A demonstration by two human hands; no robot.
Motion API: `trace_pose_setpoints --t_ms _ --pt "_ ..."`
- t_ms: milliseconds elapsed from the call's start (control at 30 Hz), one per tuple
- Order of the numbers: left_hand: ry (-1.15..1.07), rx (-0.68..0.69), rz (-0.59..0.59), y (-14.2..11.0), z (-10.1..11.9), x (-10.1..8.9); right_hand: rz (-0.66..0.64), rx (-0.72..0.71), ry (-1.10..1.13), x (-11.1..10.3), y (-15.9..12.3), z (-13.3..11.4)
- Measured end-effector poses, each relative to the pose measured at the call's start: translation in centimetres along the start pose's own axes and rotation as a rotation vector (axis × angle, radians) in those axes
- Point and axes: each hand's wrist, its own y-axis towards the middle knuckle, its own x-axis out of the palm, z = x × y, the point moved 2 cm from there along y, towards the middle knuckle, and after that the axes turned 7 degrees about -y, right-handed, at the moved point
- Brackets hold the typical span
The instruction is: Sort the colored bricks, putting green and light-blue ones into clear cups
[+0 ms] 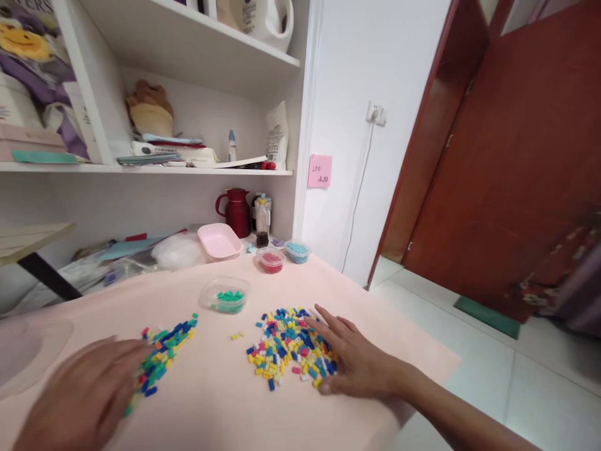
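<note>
Two heaps of small plastic building bricks lie on the pink tabletop (220, 388). My right hand (350, 354) rests at the right edge of the larger mixed-colour heap (286, 344), fingers spread and touching its bricks. At the lower left, my left hand (89, 388) is smeared by motion beside the smaller heap (164, 354) of green, blue and yellow bricks; whether its fingers hold any brick is hidden. A clear plastic tub (225, 295) with green bricks stands behind, between the heaps. A few yellow bricks (237, 336) lie apart near the middle.
Farther back stand a tub of red bricks (271, 260), a tub of blue bricks (297, 252) and a pink tray (220, 241). Behind them are a dark red jug (236, 213) and a bottle of dark liquid (262, 228). A clear lid (32, 351) lies at the left.
</note>
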Motion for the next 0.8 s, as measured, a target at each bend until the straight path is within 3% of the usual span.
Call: trace_pose_setpoints --t_ms 67,167,233,367,500,600,800 --pt "0.016 0.118 -0.097 1.3 3.9 1.6 0.005 -0.058 -0.015 0.0 0.9 -0.2" --pt "0.091 0.039 -0.29 1.8 8.2 4.5 0.015 -0.139 -0.038 0.4 2.2 0.0" --pt "0.091 -0.046 -0.417 1.6 9.8 6.1 0.032 -0.188 -0.052 0.7 2.9 0.3" --pt "0.091 -0.275 -0.67 1.3 10.9 7.4 0.059 -0.254 -0.046 0.9 4.3 0.9" --pt "0.083 -0.366 -0.845 2.4 12.2 7.6 0.072 -0.239 -0.022 0.8 5.3 1.3" --pt "0.063 -0.361 -0.907 3.3 13.4 8.4 0.082 -0.221 -0.024 1.0 5.7 1.5" --pt "-0.015 -0.313 -0.923 4.7 14.8 10.8 0.11 -0.219 -0.024 1.1 5.6 1.5"
